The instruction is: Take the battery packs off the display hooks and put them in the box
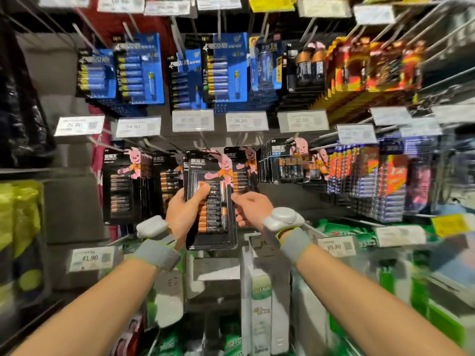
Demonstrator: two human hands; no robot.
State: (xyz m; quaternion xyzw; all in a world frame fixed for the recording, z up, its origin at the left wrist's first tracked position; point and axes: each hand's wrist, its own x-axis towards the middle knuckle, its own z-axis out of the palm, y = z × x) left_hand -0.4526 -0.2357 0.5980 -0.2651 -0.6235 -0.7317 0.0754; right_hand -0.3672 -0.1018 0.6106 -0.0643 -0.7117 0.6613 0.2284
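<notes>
Holding a stack of battery packs (210, 201) in front of the hooks, left hand (183, 214) wraps its left edge, right hand (249, 210) pinches the right. Keep stack squared, lower together; box not visible.

A grey shop display wall (77, 201) with metal hooks (434, 29) and white price tags (192, 121) — dim, blurred edges.
</notes>
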